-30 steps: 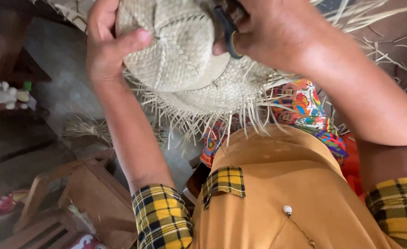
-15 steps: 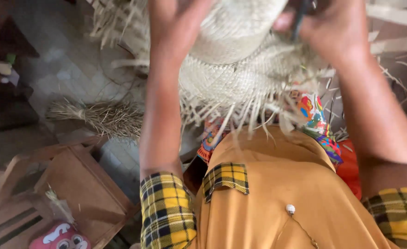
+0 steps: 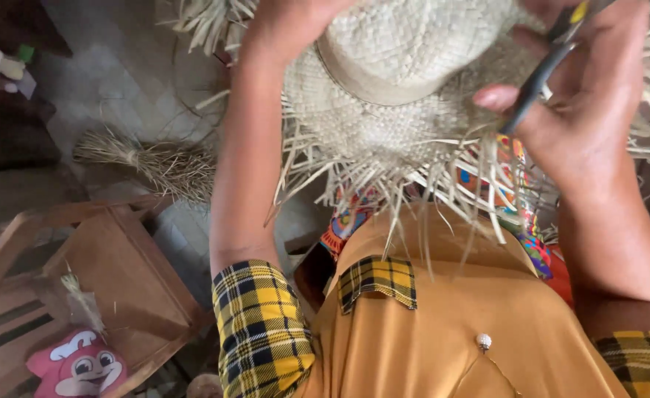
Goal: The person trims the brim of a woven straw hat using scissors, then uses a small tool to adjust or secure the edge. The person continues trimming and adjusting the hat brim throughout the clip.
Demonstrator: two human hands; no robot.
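Pale woven straw hat (image 3: 391, 81) held aloft, brim fringed with loose strands; dark-handled scissors (image 3: 542, 70) at brim

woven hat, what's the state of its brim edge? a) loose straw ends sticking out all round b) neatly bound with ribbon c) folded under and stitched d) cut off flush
a: the woven hat has uncut straw ends fanning out from its brim, while the left hand steadies the crown and the right hand holds a dark-handled tool against the brim.
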